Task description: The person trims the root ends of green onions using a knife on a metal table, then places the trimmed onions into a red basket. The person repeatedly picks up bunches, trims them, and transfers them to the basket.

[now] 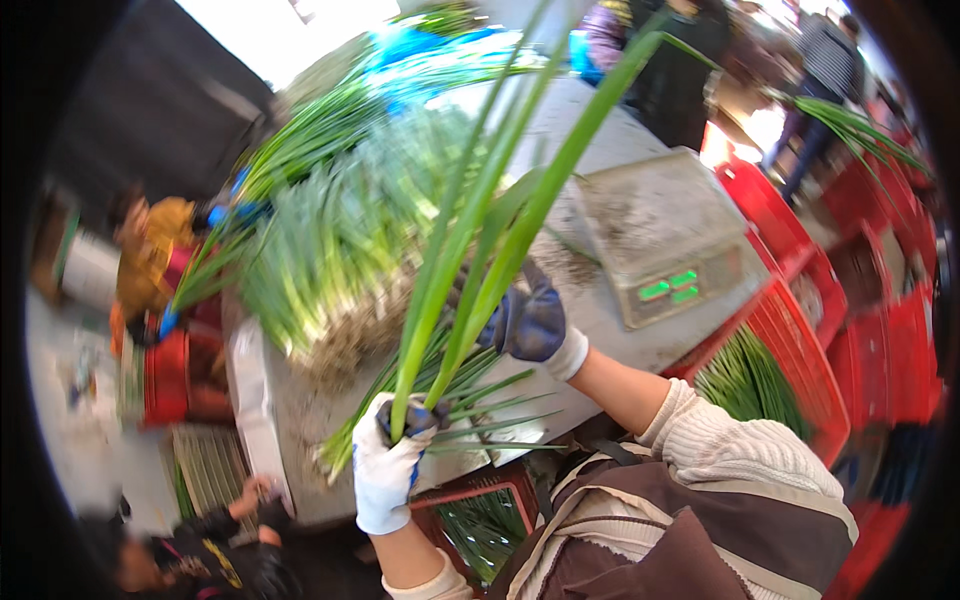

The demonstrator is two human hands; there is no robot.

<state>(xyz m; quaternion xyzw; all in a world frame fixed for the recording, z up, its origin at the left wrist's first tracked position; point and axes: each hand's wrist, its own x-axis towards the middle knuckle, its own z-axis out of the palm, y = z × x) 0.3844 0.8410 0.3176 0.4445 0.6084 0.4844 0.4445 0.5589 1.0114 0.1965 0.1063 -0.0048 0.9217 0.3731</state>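
Note:
My left hand [390, 457], in a white glove with a dark palm, grips the lower part of a few green onion stalks [465, 247]. Their long leaves rise toward the top of the view. My right hand [525, 319], in a blue-coated glove, is bent just behind these leaves; its fingers are partly hidden, so I cannot tell whether it grips any. Under the hands, a small pile of green onions [457, 405] lies on the table [300, 465]. Beyond it is a large, blurred heap of green onions [352, 255], with brown roots toward me.
A dirt-covered digital scale [652, 217] with a lit display stands on the table's right. Red crates [795, 360] line that side, one with green onions [750, 382]. Another crate [517, 487] sits below the near edge. People [161, 240] are at left, lower left and far right.

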